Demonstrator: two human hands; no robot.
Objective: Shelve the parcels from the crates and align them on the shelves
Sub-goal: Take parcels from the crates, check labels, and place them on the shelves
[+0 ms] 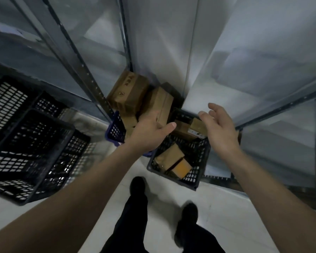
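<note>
This is a storeroom or small warehouse for parcels. Tall metal shelving (88, 73) with perforated, slotted uprights rises on both sides, its pale shelf boards (263, 52) stacked in levels, the kind of bolt-together racking used for stock. On the pale tiled floor (162, 194) stand black plastic crates (33, 143) with lattice walls, nested or stacked at the left, and another black crate (199, 161) holding brown cardboard parcels (171, 157). More cardboard boxes (130, 90) with printed handling marks are heaped in a blue basket (115, 128) in the corner between the racks. The light is dim and bluish, with bare surfaces and no furnishings of a home.
</note>
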